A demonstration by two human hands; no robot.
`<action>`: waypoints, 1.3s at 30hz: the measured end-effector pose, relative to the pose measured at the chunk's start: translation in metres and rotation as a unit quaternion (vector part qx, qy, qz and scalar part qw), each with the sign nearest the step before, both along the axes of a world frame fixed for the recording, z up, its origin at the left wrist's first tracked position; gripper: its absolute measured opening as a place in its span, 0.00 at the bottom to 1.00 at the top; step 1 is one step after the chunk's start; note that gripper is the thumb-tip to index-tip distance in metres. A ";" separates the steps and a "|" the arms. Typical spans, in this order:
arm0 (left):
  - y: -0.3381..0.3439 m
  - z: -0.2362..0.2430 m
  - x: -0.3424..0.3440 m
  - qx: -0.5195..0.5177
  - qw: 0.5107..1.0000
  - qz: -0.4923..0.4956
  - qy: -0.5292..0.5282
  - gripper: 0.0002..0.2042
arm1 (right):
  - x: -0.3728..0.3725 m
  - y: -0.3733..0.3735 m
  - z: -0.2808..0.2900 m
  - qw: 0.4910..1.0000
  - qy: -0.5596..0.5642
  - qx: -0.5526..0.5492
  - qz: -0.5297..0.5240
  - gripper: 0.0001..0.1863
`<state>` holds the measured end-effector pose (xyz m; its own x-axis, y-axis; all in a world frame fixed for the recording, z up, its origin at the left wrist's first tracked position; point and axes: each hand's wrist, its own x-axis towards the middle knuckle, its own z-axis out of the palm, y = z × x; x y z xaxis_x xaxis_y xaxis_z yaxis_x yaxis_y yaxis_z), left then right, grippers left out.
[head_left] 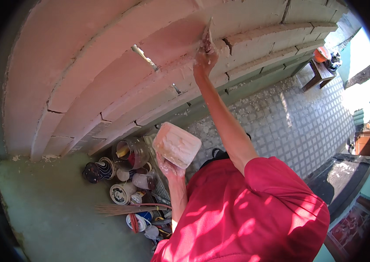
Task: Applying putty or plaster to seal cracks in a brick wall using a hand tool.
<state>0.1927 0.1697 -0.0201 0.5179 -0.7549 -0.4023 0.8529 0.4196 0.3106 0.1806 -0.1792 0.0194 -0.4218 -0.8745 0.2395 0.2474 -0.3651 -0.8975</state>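
My left hand (169, 169) holds up a white rectangular tub (189, 159) from below and the side. Pale, wet plaster (176, 142) fills it, and some is smeared on my fingers. Higher up, my right hand (206, 59) is closed around a small trowel (208, 37), its tapered blade coated in plaster. The blade lies against the block wall (246, 37), and I cannot make out its exact edge. Open gaps show in the joints, one a bright slot (145, 56) left of my right hand.
Below the wall stand a clear bucket (139, 153), a white paint tub (121, 193), several smaller containers and a bundle of thin sticks (128, 209). A patterned tile floor (276, 120) runs to the right. A wooden stool (320, 74) with an orange object (321, 54) stands at the far right.
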 end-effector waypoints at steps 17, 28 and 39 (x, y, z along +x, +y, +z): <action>0.003 -0.003 0.001 0.022 0.999 0.004 -0.025 0.30 | -0.073 -0.028 -0.024 0.980 0.194 -0.046 -0.002 0.08; -0.010 0.001 -0.002 0.023 1.000 0.000 -0.014 0.29 | -0.030 0.033 -0.004 0.948 0.292 -0.072 0.106 0.21; -0.009 0.001 -0.005 0.025 1.000 0.008 -0.016 0.30 | -0.052 -0.015 0.017 0.954 0.289 -0.069 -0.047 0.25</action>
